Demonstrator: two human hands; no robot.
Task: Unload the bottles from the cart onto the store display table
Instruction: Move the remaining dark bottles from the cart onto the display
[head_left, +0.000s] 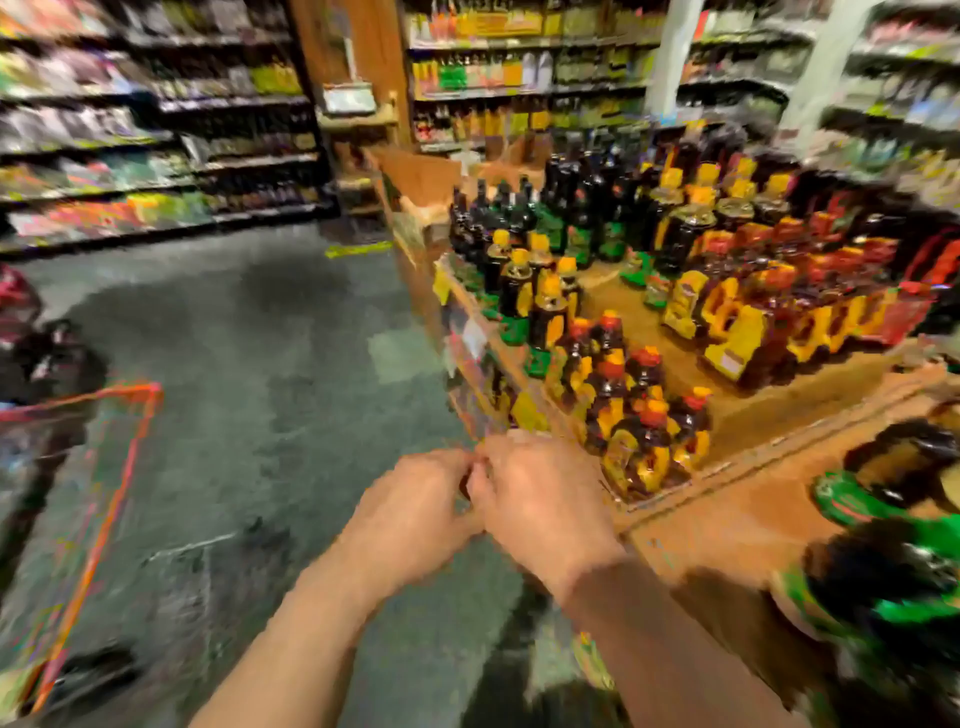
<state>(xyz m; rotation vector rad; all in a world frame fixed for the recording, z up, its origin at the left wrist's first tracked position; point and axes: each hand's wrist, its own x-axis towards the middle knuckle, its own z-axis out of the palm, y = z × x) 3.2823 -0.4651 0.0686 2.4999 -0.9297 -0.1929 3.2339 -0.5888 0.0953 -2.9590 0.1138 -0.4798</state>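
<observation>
The frame is smeared by motion, so fine detail is lost. Both hands meet in front of the tabletop's (753, 415) near corner: the left hand (410, 512) and right hand (540, 506) are pressed close together with fingers curled inward, apparently working at something small between them, but whether they pinch anything cannot be told. Neither holds a bottle. The bottles (639, 415) stand upright in tight rows on the tabletop, dark contents under yellow, orange and red caps, with yellow or green labels; a cluster sits just beside the hands at the near corner. The cart (104, 467), a red-rimmed wire frame, stands well apart from the tabletop across the grey floor (291, 364), with dark shapes inside that may be more bottles. The bottles look rigid and smooth, likely plastic or glass, full and therefore fairly heavy for their size, with glossy labels that could slip. Judging by their narrow necks and broad bodies, a grip around the body or just under the cap would hold best, set down upright and gently, since packed neighbours could topple. The tabletop looks like brown wood or board with a raised rim.
</observation>
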